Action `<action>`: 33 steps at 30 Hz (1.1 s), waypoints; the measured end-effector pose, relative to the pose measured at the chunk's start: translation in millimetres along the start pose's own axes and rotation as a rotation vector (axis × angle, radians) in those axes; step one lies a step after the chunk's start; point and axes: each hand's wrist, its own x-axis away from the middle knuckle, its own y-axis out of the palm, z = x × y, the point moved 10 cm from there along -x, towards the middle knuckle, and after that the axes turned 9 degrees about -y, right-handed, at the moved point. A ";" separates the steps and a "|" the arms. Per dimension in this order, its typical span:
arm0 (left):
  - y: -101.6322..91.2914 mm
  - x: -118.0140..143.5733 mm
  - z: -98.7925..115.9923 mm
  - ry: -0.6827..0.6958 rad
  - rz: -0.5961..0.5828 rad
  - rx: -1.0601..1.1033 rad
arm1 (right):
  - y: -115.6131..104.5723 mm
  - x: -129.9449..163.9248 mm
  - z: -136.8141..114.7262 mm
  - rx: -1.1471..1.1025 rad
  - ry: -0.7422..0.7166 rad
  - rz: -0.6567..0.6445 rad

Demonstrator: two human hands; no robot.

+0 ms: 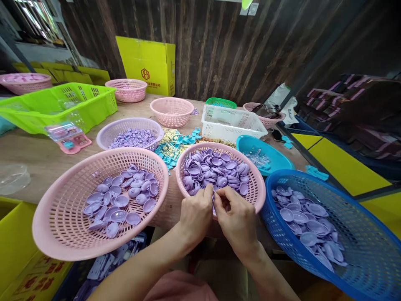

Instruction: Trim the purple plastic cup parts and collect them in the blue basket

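**Hands pinching at near edge of purple-parts basket**

Both hands meet over the near rim of the middle pink basket (pixel 219 146), at the near edge of the wooden bench (pixel 40 159). Left hand (pixel 196 215) is curled, thumb & forefinger pressed together at the tips; right hand (pixel 235 219) likewise, fingertips pinched toward the left's. Whatever sits between them is too small & hidden to name; cannot tell if it's one of the parts. The small purple dome-shaped pieces (pixel 216 169) fill that basket just beyond the fingers.

Left of it, overhanging the near edge, a bigger pink basket (pixel 59 217) w/ flatter purple discs (pixel 122 198). Right, off the bench's near right corner, a blue basket (pixel 369 259) holding larger purple shells (pixel 310 221).

Mid-bench: a lilac basket (pixel 108 133) of tiny purple bits, a loose pile of teal & cream parts (pixel 175 144), a turquoise bowl (pixel 272 154), a white crate (pixel 230 121). Further back: pink basket (pixel 171 110), another pink one (pixel 127 90) nr the far edge, a green basket (pixel 221 102), a pink basket w/ dark stuff (pixel 266 113). Far left: lime-green crate (pixel 59 104) & a pink blister pack (pixel 69 138). Clear plastic dish (pixel 12 177) at the left edge.

Room: dark vertical-plank wall (pixel 234 46) behind, a yellow carton (pixel 147 62) leaning on it, window top left. Yellow bins bottom left & right side.
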 end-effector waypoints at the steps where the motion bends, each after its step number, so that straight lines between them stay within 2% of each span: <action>1: 0.4 1.3 1.0 0.008 0.011 0.013 | 0.5 0.7 -0.5 -0.007 0.014 -0.004; 4: -4.8 4.8 0.1 0.045 0.065 0.054 | 4.5 -2.9 2.2 -0.129 0.060 -0.059; 6: -18.9 6.2 -11.4 0.043 0.125 0.058 | 15.9 -8.4 9.2 -0.304 0.077 -0.206; 8: -39.2 5.3 -42.2 -0.071 0.179 -0.005 | 23.9 -12.6 27.0 -0.402 0.107 -0.342; 9: -50.2 5.1 -65.4 -0.180 0.199 -0.066 | 24.2 -14.2 42.3 -0.375 0.133 -0.372; 11: -69.8 8.2 -112.4 -0.398 0.212 -0.235 | 22.6 -14.3 78.8 -0.185 0.188 -0.398; 12: -77.0 9.9 -127.4 -0.437 0.220 -0.306 | 25.7 -11.2 94.9 -0.079 0.208 -0.439; 14: -85.4 13.0 -140.3 -0.427 0.269 -0.409 | 42.2 0.0 114.8 0.048 0.207 -0.579; 17: -78.8 14.5 -123.9 -0.287 0.331 -0.369 | 71.6 15.2 115.9 0.092 0.132 -0.756; 20: -62.4 9.0 -90.4 -0.143 0.311 -0.212 | 87.0 13.8 103.5 0.153 0.058 -0.797; 23: -47.7 -2.5 -66.2 -0.092 0.234 -0.131 | 102.3 7.6 83.7 0.157 -0.041 -0.869; 26: -35.7 -13.5 -53.0 -0.074 0.161 -0.094 | 117.1 1.8 70.0 0.194 -0.112 -0.951; 30: -14.3 -29.5 -39.9 -0.046 0.054 -0.077 | 133.8 -3.3 69.1 0.222 -0.084 -0.976; 33: 11.3 -44.6 -27.3 -0.012 -0.103 -0.081 | 142.6 -3.9 73.0 0.216 -0.050 -0.953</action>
